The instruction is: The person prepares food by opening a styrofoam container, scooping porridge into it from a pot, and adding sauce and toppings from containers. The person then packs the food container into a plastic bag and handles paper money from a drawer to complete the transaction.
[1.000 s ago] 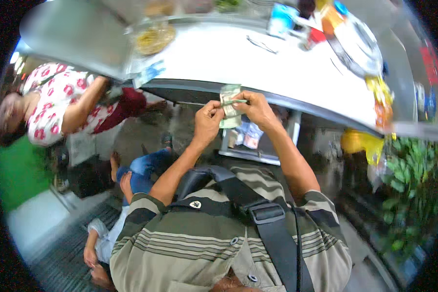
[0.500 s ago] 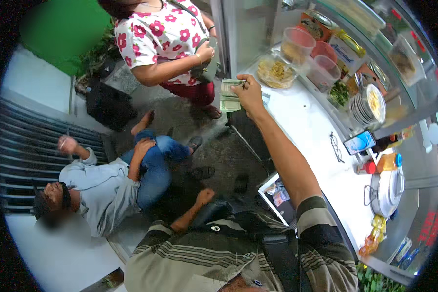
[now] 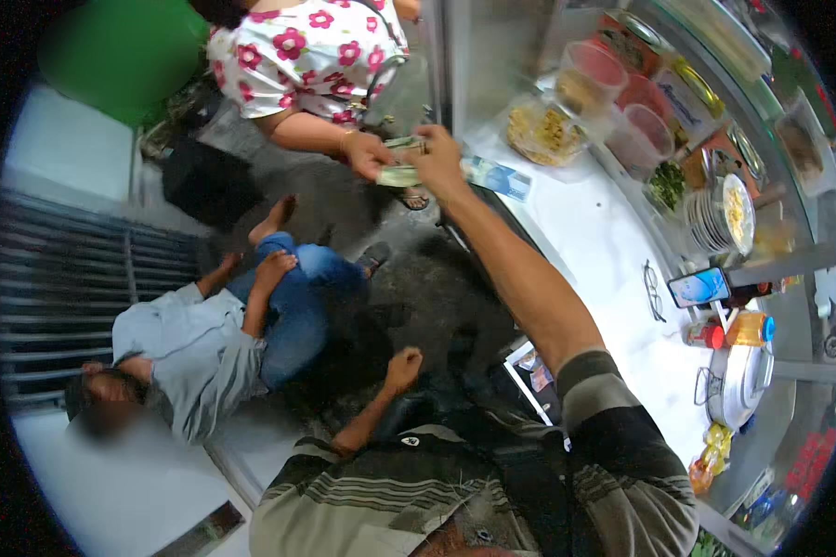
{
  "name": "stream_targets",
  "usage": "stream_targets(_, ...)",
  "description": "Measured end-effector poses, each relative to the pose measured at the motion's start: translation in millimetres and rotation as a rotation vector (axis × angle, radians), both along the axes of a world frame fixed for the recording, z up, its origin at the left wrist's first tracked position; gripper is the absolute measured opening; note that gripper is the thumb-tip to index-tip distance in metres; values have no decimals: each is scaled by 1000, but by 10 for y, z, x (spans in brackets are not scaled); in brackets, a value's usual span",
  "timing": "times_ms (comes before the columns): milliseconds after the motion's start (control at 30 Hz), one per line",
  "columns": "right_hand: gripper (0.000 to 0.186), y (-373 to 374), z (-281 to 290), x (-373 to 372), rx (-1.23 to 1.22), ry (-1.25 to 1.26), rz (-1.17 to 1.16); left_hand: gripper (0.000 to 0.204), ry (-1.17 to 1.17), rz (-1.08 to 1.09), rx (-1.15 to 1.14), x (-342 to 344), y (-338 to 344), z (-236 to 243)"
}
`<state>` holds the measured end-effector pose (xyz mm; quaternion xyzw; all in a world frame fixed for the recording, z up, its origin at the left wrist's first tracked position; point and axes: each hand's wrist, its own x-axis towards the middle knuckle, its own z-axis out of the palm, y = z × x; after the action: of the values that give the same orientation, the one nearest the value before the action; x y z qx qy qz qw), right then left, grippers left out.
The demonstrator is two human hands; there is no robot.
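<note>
My right hand (image 3: 439,160) reaches far out over the counter's end, its fingers pinched on greenish banknotes (image 3: 399,174). The facing person's hand (image 3: 367,154) touches the other end of these notes, so both hands meet on them. Beside my right wrist a blue banknote (image 3: 500,177) lies on the white counter (image 3: 585,218). Low in front of my body, my left hand (image 3: 403,369) is curled closed, with nothing visible in it. A white-edged open drawer (image 3: 520,385) with notes inside sits below my right forearm.
Along the counter stand a bag of yellow snacks (image 3: 543,133), plastic tubs (image 3: 593,74), stacked plates (image 3: 711,218), glasses (image 3: 653,292), a phone (image 3: 698,288), jars (image 3: 748,328) and a round lidded pot (image 3: 738,390). A seated person (image 3: 195,348) is at the left.
The person in the flowered top has reached out and taken hold of the notes' end. My right hand has moved slightly left. The blue note now shows fully. The seated person's raised hand has dropped.
</note>
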<state>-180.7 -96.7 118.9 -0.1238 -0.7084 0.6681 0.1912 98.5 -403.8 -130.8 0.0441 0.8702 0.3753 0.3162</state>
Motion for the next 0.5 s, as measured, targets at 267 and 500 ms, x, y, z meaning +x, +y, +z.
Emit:
stream_targets(267,39,755,-271,525,841,-125,-148,34,-3,-44,164,-659,1103,1466)
stream_targets(500,23,1257,-905,1098,1025,-262,-41,41,260,-805,350,-626,1592,1682)
